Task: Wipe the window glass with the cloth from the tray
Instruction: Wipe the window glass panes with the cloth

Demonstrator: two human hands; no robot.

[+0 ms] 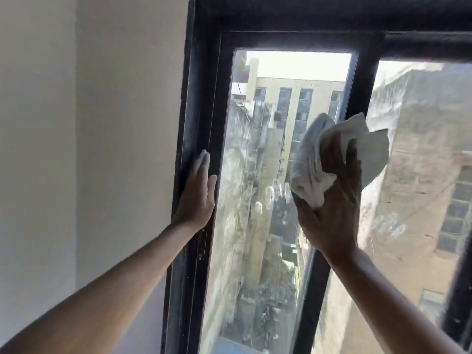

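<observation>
A tall window pane (258,175) in a black frame fills the middle of the view; its glass is streaked and smudged, with buildings visible outside. My right hand (332,208) is raised and holds a crumpled white cloth (314,159) against the right side of this pane, overlapping the black centre bar (357,93). My left hand (198,195) lies flat, fingers together, on the left side of the frame (201,111). A second pane (413,154) lies to the right. No tray is in view.
A plain white wall (89,149) runs along the left of the window. The dark top frame (306,19) spans above both panes. Another black bar (459,290) stands at the far right edge.
</observation>
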